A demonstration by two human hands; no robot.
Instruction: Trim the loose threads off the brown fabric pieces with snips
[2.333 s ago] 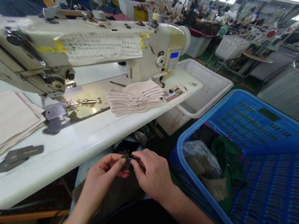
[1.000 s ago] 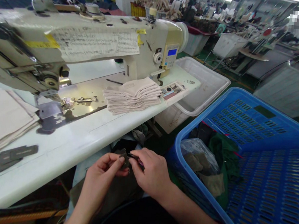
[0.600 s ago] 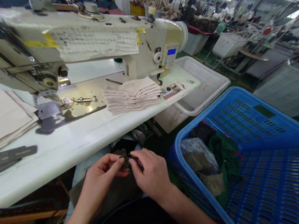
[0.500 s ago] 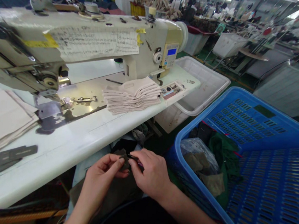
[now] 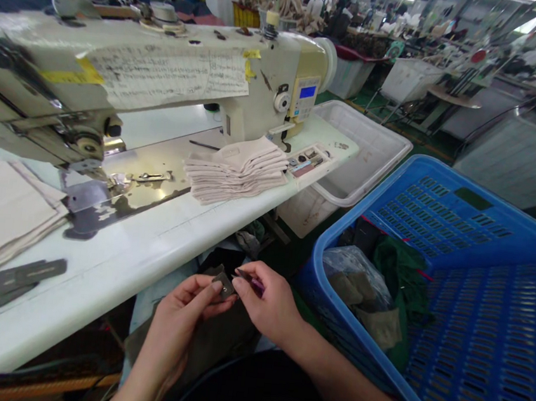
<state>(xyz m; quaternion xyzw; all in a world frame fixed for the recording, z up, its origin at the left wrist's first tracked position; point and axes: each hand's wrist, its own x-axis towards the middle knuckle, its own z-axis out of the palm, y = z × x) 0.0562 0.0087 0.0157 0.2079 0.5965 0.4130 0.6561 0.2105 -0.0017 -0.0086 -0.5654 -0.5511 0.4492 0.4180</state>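
My left hand point(image 5: 190, 304) pinches a small dark olive fabric piece point(image 5: 225, 287) between thumb and fingers, above my lap. Just to its right, my right hand point(image 5: 269, 303) is closed around a small tool with a purple handle point(image 5: 258, 284), which looks like thread snips. The tips of the snips point at the fabric's right edge; whether they touch it I cannot tell. More olive fabric point(image 5: 218, 335) lies over my lap beneath both hands. On the table's left part are dark olive strips point(image 5: 22, 283), overlapping one another.
A sewing machine point(image 5: 166, 75) stands on the white table point(image 5: 147, 258). Cream fabric is stacked in one pile point(image 5: 235, 171) by the machine and another point(image 5: 2, 217) at left. To my right is a blue basket point(image 5: 487, 249) holding fabric and a plastic bag. Behind stands a white bin point(image 5: 366, 131).
My right hand has drawn slightly away from my left, with the snips now apart from where they were over the fabric. More of the fabric piece's face shows.
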